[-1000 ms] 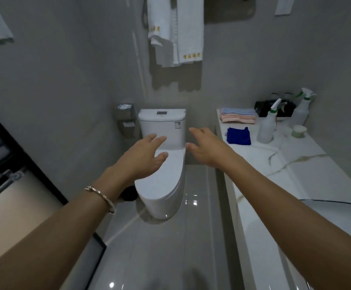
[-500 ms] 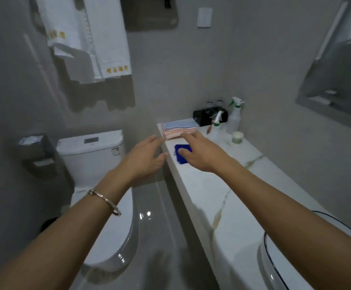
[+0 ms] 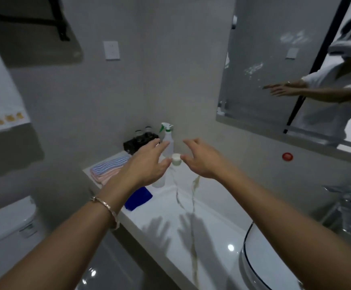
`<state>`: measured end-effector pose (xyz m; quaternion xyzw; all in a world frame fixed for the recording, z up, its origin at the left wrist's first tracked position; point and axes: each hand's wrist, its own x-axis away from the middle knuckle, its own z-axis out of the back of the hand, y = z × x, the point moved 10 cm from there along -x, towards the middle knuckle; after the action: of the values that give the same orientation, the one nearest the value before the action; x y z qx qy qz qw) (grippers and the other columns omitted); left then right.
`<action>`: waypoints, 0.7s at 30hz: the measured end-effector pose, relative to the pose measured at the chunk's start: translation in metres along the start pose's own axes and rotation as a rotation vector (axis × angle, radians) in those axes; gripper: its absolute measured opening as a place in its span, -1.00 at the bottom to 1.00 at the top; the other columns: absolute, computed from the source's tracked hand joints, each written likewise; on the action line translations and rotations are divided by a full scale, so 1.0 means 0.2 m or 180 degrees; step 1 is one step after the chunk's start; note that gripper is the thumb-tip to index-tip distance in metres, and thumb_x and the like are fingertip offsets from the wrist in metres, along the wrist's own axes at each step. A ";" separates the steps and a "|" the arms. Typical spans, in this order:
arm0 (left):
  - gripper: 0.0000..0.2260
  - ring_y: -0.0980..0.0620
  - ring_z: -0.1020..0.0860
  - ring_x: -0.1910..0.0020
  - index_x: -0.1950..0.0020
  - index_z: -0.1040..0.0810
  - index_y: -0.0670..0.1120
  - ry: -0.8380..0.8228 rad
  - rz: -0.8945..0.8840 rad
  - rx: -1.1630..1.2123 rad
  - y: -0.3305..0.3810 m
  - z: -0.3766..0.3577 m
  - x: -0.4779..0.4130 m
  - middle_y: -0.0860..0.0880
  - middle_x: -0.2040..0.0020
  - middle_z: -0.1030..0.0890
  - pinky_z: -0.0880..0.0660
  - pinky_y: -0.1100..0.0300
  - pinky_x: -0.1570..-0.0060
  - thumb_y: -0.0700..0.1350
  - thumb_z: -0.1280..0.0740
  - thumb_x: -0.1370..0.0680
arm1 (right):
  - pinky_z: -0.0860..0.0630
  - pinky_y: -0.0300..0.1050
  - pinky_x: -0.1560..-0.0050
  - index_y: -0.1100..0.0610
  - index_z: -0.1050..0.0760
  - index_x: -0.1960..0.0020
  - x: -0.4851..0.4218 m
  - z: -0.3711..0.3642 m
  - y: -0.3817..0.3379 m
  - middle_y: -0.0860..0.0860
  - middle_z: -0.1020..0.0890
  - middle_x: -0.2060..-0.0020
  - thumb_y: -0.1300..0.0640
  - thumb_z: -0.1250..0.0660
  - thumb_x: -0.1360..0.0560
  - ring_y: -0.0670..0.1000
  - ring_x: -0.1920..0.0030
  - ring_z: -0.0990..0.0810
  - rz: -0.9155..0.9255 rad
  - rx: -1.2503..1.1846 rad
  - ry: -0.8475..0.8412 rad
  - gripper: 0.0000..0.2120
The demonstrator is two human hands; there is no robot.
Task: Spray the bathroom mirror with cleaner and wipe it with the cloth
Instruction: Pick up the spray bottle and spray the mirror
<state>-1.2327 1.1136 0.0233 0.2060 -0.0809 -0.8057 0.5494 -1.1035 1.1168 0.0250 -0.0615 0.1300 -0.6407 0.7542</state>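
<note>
- The left hand [image 3: 147, 164] reaches out over the counter [image 3: 212, 216], palm down, fingers spread and relaxed, grasping nothing. A thin bracelet [image 3: 105, 208] sits on its wrist.
- The right hand [image 3: 201, 160] is stretched forward beside it, also loose and empty, fingers slightly curled.
- Between the 2 hands a small white jar [image 3: 176, 159] shows on the counter; its lower part is hard to make out.
- Just behind the left fingertips stands a spray bottle [image 3: 167, 139] with a green-and-white trigger head, near the wall corner. Its lower body is partly covered by the hand.
- A second white container [image 3: 160, 181] peeks out under the left hand; its top is hidden, so its kind cannot be told.
- The blue cloth [image 3: 139, 198] lies on the counter below the left wrist, which covers part of it.
- A stack of striped folded towels [image 3: 109, 166] lies further left, near the counter's edge.
- A black tray [image 3: 134, 143] with dark items sits in the corner; the contents are too dim to identify.
- The mirror [image 3: 264, 80] hangs on the wall to the right, cut off by the frame's edge, with pale smears on its glass.
- At lower right, a basin [image 3: 254, 258] and a blurred tap [image 3: 342, 201] are only partly in view.
</note>
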 end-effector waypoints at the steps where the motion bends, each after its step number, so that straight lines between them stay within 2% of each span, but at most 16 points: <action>1: -0.50 0.01 -0.12 -0.49 -0.52 -0.10 0.12 -0.0028 -0.0003 -0.0001 -0.02 -0.03 -0.04 0.03 -0.54 -0.09 -0.18 0.02 -0.39 0.14 -0.12 -0.59 | -0.35 0.05 -0.28 0.03 -0.12 -0.52 -0.02 -0.01 0.02 0.08 -0.26 -0.45 -0.07 -0.12 -0.61 0.14 -0.36 -0.36 -0.0011 0.0015 0.0006 -0.48; 8: -0.50 -0.03 -0.13 -0.48 -0.52 -0.08 0.10 -0.0176 0.0098 -0.0156 -0.16 -0.17 -0.28 -0.01 -0.54 -0.09 -0.20 0.00 -0.37 0.12 -0.11 -0.60 | -0.34 0.03 -0.26 0.05 -0.12 -0.52 -0.27 -0.12 0.15 0.10 -0.26 -0.45 -0.07 -0.11 -0.61 0.15 -0.35 -0.36 -0.0019 -0.0052 -0.0023 -0.48; 12: -0.50 -0.04 -0.19 -0.45 -0.52 -0.06 0.09 -0.0136 0.0276 -0.0109 -0.29 -0.26 -0.39 0.00 -0.52 -0.15 -0.26 0.04 -0.32 0.09 -0.12 -0.61 | -0.33 0.03 -0.28 0.03 -0.09 -0.53 -0.44 -0.27 0.17 0.08 -0.24 -0.46 -0.09 -0.09 -0.61 0.14 -0.37 -0.33 0.0020 -0.0059 -0.0252 -0.47; 21: -0.51 -0.05 -0.37 -0.33 -0.50 -0.14 -0.02 -0.0610 0.0672 0.0142 -0.78 -0.57 -0.70 -0.06 -0.45 -0.31 -0.34 0.08 -0.24 0.06 -0.15 -0.61 | -0.36 -0.01 -0.23 0.08 -0.13 -0.50 -0.83 -0.72 0.19 0.11 -0.28 -0.41 -0.05 -0.10 -0.62 0.15 -0.32 -0.37 -0.0081 -0.0069 -0.0747 -0.50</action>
<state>-1.2743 1.3137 -0.1004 0.1306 -0.1721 -0.7575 0.6161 -1.1308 1.2974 -0.1044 -0.1459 0.0469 -0.6373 0.7553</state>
